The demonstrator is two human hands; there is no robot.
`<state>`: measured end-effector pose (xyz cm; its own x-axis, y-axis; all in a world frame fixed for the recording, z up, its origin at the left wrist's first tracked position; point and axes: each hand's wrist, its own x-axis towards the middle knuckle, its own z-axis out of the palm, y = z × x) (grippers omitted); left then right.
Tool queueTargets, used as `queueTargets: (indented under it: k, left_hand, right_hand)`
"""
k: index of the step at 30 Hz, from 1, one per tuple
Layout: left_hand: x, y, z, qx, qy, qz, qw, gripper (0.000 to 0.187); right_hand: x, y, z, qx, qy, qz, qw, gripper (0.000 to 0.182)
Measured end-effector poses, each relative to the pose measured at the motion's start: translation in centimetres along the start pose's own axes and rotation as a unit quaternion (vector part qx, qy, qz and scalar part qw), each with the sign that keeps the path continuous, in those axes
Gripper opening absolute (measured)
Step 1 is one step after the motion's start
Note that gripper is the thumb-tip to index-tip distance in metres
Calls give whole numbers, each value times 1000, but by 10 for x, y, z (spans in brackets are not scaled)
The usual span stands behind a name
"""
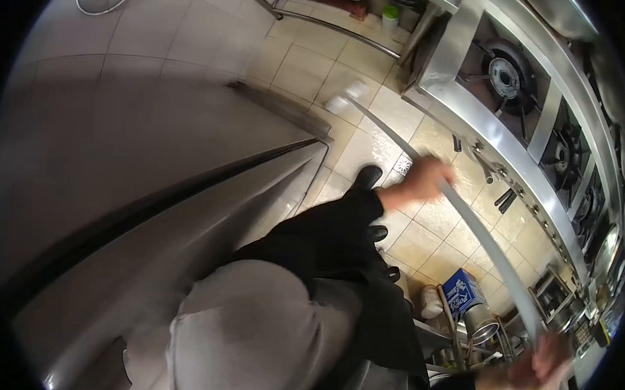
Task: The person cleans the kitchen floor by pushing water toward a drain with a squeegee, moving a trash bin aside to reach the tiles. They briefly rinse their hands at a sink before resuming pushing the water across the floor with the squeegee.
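A long-handled floor brush (488,244) with a pale grey pole runs diagonally across the view. Its white head (347,97) rests on or just above the tiled floor (378,138), smeared by motion, so bristles cannot be made out. My left hand (425,180) is wrapped round the pole about midway along. Near the pole's upper end, at the lower right, my right hand (538,372) is closed on it, also blurred. The floor tiles look wet and shiny. A small patterned floor drain (402,164) shows beside my left hand.
A steel stove (500,119) with several burners lines the right side. A grey steel-edged unit (153,167) stands at the left. A blue box (464,291) and a metal pot (480,321) sit low at the lower right. A green-lidded container (391,17) is at the top.
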<state>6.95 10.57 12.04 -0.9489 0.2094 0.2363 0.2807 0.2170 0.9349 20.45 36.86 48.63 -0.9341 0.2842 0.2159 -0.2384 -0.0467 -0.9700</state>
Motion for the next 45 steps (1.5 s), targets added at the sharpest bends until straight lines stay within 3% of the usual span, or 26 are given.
queueTargets:
  k: [1, 2, 3, 4, 7, 9, 11, 12, 14, 16, 18, 22, 25, 26, 27, 28, 31, 32, 33, 35, 37, 38, 39, 41, 43, 45]
  left_hand:
    - [7, -16, -45, 91, 140, -29, 986, 8]
    - [10, -55, -85, 163, 106, -216, 957, 16]
    - [4, -76, -117, 269, 325, -93, 902, 33]
    - [-9, -111, -153, 295, 281, -140, 902, 60]
    - [-28, -186, -186, 218, 451, -203, 841, 63]
    - [-34, -176, -176, 302, 289, -310, 854, 62]
    - [-40, -160, -122, 350, 171, -215, 896, 60]
    - [-40, -153, -84, 238, 109, -207, 943, 59]
    - [-26, -89, -8, 131, 105, -42, 985, 50]
    - [-21, -13, 56, 50, 42, -100, 993, 48]
    - [-22, 23, 106, -36, -8, -39, 999, 43]
    - [10, 15, 187, -189, -289, -27, 938, 22]
    - [21, 35, 210, -189, -359, 44, 913, 27]
    - [22, 56, 209, -192, -361, 53, 911, 28]
    - [28, 88, 180, -169, -355, 52, 918, 28]
    - [29, 112, 146, -149, -349, 51, 924, 29]
    - [13, 77, 96, -74, -241, 151, 956, 26]
    - [9, 51, 72, -46, -228, 87, 969, 23]
    - [4, 13, 49, 42, -182, 55, 981, 15]
    - [17, -56, -26, 73, 12, 53, 996, 6]
    - [40, -116, -87, 165, 136, -155, 965, 12]
    - [44, -151, -113, 299, 206, -85, 928, 28]
    - [50, -165, -135, 380, 153, -156, 899, 37]
    - [72, -202, -166, 457, 101, -222, 855, 45]
    - [79, -251, -177, 245, -63, -146, 956, 38]
    - [74, -230, -150, 245, -96, -165, 951, 36]
  right_hand:
    - [6, 64, 22, -104, 44, 63, 992, 26]
    - [7, 136, 53, -143, 27, 99, 984, 31]
    - [5, 210, 94, -130, -37, 99, 986, 37]
    - [11, 245, 164, -103, -161, 119, 974, 30]
    - [-16, 310, 263, -77, -204, 177, 960, 28]
    - [-8, 298, 243, -78, -212, 129, 966, 25]
    - [8, 260, 167, -129, -203, 104, 965, 22]
    - [3, 250, 106, -120, -139, 140, 973, 23]
    - [25, 160, 33, -256, -111, 122, 952, 24]
    - [40, 60, 36, -308, -113, 106, 939, 36]
    - [47, 4, 44, -300, -193, 74, 931, 46]
    - [34, -4, 102, -375, -277, 74, 882, 52]
    - [19, -5, 104, -447, -268, 38, 853, 44]
    - [0, -24, 73, -403, -185, 27, 896, 40]
    - [-19, -33, 32, -205, -66, -85, 973, 36]
    - [-21, -31, 34, 2, 5, -222, 975, 32]
    - [12, -61, 79, 21, -54, -122, 991, 33]
    - [14, -43, 67, 49, -54, -122, 990, 33]
    - [13, -24, 63, -165, 117, 113, 973, 23]
    - [4, 81, 47, -185, 119, 135, 966, 14]
    - [-5, 194, 87, -189, 27, 196, 962, 9]
    - [-10, 231, 126, -159, -47, 211, 963, 9]
    - [-2, 262, 156, -84, -180, 210, 957, 14]
    - [-3, 260, 215, -23, -166, 122, 978, 22]
    - [-6, 237, 229, -59, -146, 103, 982, 24]
    - [-12, 211, 219, -86, -152, 110, 979, 24]
